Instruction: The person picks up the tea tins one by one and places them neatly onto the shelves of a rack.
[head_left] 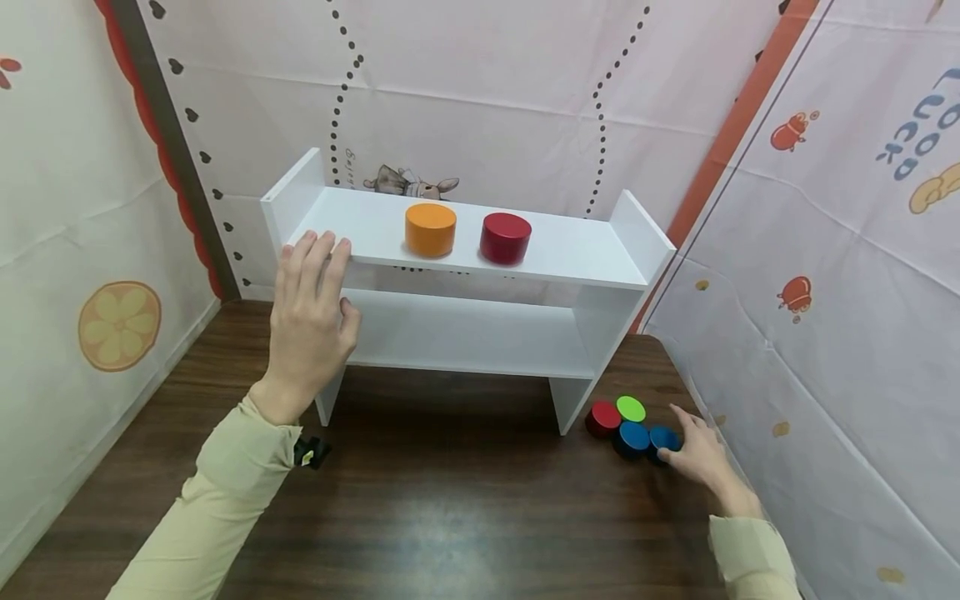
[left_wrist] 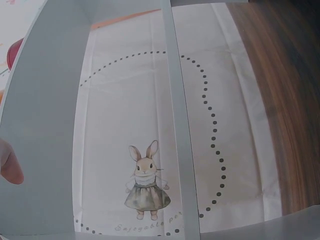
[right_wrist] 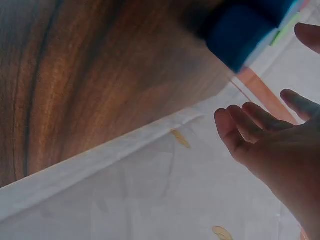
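Where right grip (head_left: pixel 703 454) hangs spread, rightmost cylinder (head_left: pixel 663 437) sits squat, smooth, blue; left grip (head_left: pixel 306 329) straight-fingered near white shelf (head_left: pixel 465 332).

The left sleeve (head_left: pixel 217 504), long and made of pale yellow-green fabric, runs in soft creases to a broad cuff (head_left: pixel 247 443), and the left hand (head_left: pixel 306 337) past it is bare right along the fingers (head_left: pixel 335 271). Beside that cuff juts a small, blocky black gadget (head_left: pixel 318 451) (its finer parts are too tiny to read from where I stand), marked with a little yellowish-green and white patch (head_left: pixel 307 457). The right sleeve (head_left: pixel 759 583) is the same pale cloth, slightly rumpled at the wide cuff; the right hand (head_left: pixel 702 456) is likewise bare.
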